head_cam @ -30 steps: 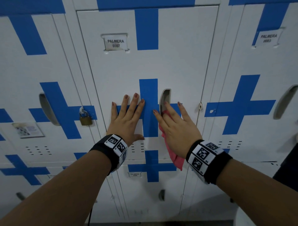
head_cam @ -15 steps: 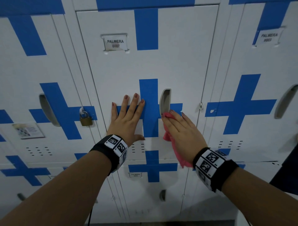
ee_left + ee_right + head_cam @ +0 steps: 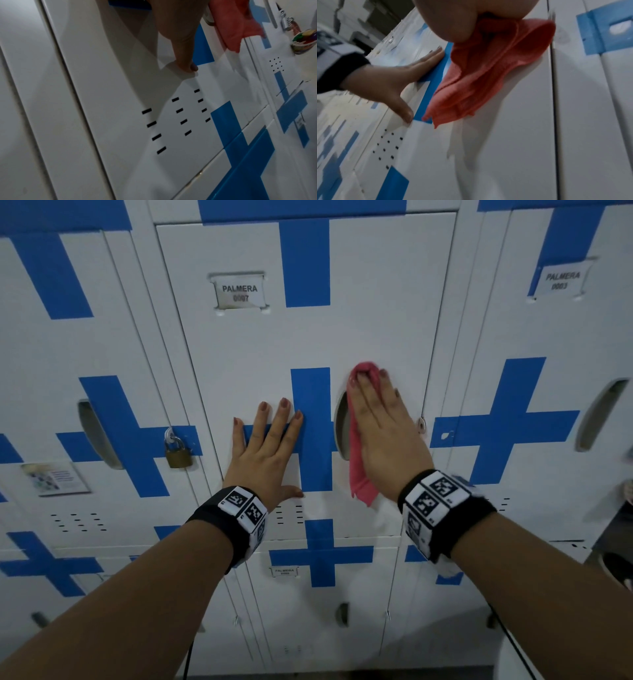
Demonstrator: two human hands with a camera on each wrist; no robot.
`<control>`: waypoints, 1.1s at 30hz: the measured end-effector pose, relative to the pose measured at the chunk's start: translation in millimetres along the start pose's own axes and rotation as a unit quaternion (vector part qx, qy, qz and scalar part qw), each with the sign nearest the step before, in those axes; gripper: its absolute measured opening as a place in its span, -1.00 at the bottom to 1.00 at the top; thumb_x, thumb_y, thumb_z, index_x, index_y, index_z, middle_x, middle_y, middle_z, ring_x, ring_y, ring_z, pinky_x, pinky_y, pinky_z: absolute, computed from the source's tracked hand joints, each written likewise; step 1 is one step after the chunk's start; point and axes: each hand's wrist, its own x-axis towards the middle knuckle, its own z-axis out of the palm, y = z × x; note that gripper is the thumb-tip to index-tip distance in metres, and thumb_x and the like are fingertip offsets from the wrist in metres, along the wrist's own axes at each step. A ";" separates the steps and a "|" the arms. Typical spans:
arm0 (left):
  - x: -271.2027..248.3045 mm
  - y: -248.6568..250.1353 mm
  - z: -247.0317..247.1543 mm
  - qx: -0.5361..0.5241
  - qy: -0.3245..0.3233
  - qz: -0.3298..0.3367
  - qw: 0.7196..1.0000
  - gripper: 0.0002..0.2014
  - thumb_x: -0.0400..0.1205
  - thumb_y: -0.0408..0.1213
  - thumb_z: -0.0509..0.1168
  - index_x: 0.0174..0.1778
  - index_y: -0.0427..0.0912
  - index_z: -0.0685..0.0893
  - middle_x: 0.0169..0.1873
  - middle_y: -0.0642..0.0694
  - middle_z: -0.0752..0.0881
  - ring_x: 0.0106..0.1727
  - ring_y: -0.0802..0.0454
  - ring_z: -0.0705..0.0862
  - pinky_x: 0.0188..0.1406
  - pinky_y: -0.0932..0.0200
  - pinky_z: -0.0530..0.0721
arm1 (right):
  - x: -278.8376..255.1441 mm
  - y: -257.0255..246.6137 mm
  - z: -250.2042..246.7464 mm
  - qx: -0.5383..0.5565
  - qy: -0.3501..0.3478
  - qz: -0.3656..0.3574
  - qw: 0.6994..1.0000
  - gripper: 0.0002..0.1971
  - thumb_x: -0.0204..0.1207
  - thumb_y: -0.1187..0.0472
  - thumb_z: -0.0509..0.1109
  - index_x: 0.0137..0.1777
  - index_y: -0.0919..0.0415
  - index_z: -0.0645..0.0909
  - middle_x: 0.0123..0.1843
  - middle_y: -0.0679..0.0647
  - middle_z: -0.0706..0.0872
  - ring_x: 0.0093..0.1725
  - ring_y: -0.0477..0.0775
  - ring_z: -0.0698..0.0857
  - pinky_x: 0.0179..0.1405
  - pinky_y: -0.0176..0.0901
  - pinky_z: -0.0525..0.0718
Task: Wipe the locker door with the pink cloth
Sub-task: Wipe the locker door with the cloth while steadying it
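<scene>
The white locker door with a blue cross fills the middle of the head view. My right hand lies flat on it with straight fingers, pressing the pink cloth against the door just right of the handle recess. The cloth bunches above my fingertips and hangs loose below my palm, as the right wrist view shows of the cloth. My left hand rests flat and empty on the blue cross, fingers spread. In the left wrist view its thumb touches the door.
A brass padlock hangs on the neighbouring locker to the left. A name plate sits high on the door, and vent slots lie below my left wrist. Lockers adjoin at the right and below.
My right hand has slid the pink cloth up and to the right, from below the handle recess to beside its top. My left hand has stayed in place.
</scene>
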 end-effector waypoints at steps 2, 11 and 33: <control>0.0 -0.1 0.5 0.000 0.001 0.001 1.000 0.41 0.16 0.37 0.45 0.54 -0.02 -0.51 0.51 -0.03 -0.59 0.52 -0.12 -0.57 0.42 -0.26 -0.54 | -5.7 1.7 8.6 -0.003 -0.010 0.004 1.000 -0.29 0.61 0.22 0.10 0.62 0.20 -0.24 0.69 0.12 -0.12 0.64 0.09 -0.26 0.60 0.04 -0.17; 0.1 -0.1 1.7 -0.002 0.002 0.003 1.000 0.40 0.17 0.37 0.45 0.55 -0.02 -0.50 0.51 -0.03 -0.59 0.52 -0.12 -0.57 0.42 -0.26 -0.53 | -32.2 -5.4 29.1 -0.075 -0.034 0.011 0.997 -0.22 0.58 0.14 0.20 0.63 0.22 -0.23 0.68 0.21 -0.01 0.66 0.21 -0.11 0.59 0.18 -0.07; 0.4 -0.7 3.7 0.004 0.006 0.006 1.000 0.42 0.14 0.39 0.45 0.56 -0.03 -0.47 0.52 -0.04 -0.56 0.53 -0.13 -0.54 0.44 -0.29 -0.49 | -89.1 4.4 60.3 -0.124 -0.130 -0.116 0.977 -0.20 0.38 0.34 0.10 0.66 0.21 -0.09 0.67 0.14 -0.02 0.65 0.15 -0.08 0.59 0.12 -0.18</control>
